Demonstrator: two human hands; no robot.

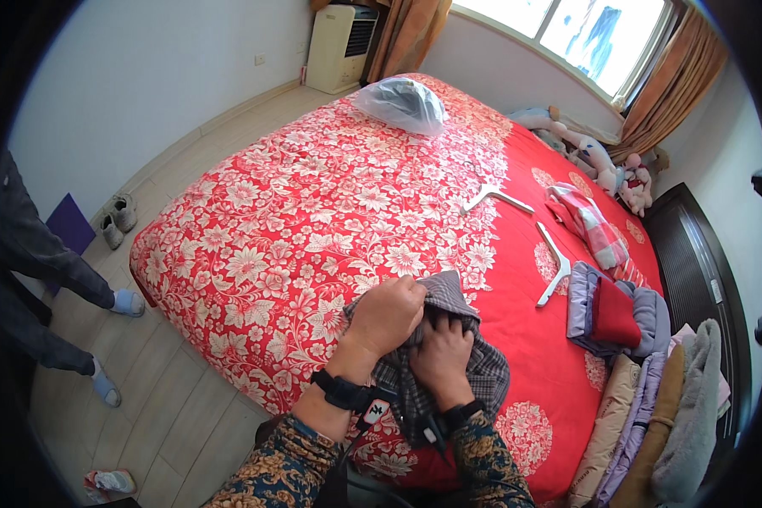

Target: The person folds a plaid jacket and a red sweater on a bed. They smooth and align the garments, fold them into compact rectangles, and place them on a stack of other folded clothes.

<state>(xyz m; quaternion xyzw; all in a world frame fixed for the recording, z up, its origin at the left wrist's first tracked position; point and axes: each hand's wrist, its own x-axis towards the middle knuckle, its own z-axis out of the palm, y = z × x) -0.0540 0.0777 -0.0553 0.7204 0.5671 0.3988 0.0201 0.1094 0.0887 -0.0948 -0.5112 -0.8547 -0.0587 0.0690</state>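
Note:
A grey checked cloth garment (489, 374) lies bunched on the near part of a bed with a red floral cover (368, 203). My left hand (387, 314) grips the upper edge of the cloth, its fingers closed. Just to the right, my right hand (443, 355) is partly inside the folds, fingers bent over the fabric; its fingertips press into a dark opening in the cloth. Both wrists wear black straps with small devices. Two white clothes hangers, one farther off (498, 195) and one nearer the right (555, 270), lie on the bed beyond the garment.
Folded clothes (616, 317) and rolled jackets (622, 419) line the bed's right side by the dark headboard (692, 254). A red-and-white checked garment (587, 222), stuffed toys (635, 184) and a filled plastic bag (403, 105) lie farther off. Another person's legs (57, 254) stand at left.

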